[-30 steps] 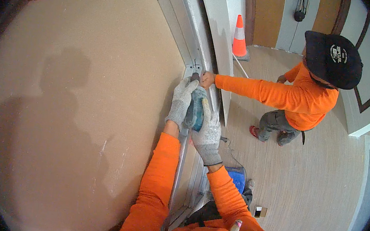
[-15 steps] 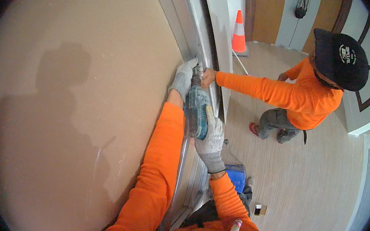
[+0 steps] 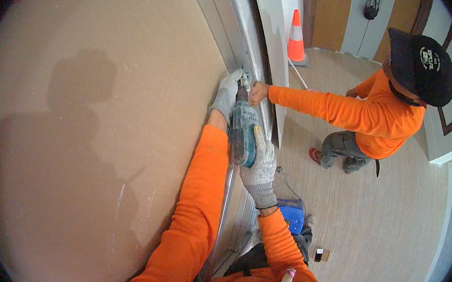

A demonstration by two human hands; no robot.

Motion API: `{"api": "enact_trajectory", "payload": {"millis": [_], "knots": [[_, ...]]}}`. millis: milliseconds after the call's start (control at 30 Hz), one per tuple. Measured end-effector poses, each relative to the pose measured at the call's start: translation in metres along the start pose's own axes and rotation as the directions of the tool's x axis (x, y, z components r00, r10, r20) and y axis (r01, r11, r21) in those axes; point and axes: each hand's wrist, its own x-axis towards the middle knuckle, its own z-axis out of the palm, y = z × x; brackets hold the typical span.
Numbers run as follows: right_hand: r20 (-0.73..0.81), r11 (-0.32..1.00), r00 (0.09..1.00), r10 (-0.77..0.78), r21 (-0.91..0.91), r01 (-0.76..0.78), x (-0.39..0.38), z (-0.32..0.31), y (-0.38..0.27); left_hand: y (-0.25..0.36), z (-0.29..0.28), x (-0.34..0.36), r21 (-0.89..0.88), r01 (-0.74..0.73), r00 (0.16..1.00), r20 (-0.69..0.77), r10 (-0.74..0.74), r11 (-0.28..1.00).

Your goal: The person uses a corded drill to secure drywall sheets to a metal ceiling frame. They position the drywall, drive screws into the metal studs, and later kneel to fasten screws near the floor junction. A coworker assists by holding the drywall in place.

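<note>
Drill (image 3: 244, 134): nose at metal frame (image 3: 231, 33), along the edge of tan board (image 3: 102, 129).
Right hand (image 3: 261, 169): wrapped around the drill's rear.
Left hand (image 3: 226, 92): beside the drill's nose; cannot tell whether it grips.
Co-worker's hand (image 3: 259, 92): bare, crowding the nose's right side.
Floor (image 3: 393, 211): wide room at right; orange cone (image 3: 297, 39), blue container (image 3: 290, 218), small box (image 3: 321, 254).

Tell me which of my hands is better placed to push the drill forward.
Probably your right hand, since it grips the rear of the drill. Your left hand is up front beside the chuck, near the metal frame, so it seems better suited to steadying.
</note>
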Motion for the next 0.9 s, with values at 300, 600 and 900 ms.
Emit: {"api": "enact_trajectory", "payload": {"millis": [300,600,900], "knots": [[-0.029,0.998,0.999,-0.018,-0.065,0.016,-0.007,-0.003,-0.038,-0.015,-0.038,0.002,-0.119,-0.029,1.0,-0.015,0.027,0.992],[0.088,0.989,0.996,0.012,-0.147,0.001,-0.004,-0.012,-0.045,-0.026,-0.043,-0.109,0.347,-0.062,0.982,-0.147,0.119,0.936],[0.107,0.983,0.994,-0.012,-0.18,0.031,-0.005,-0.01,-0.052,-0.02,-0.043,-0.149,0.503,-0.064,0.987,-0.095,0.129,0.862]]}}
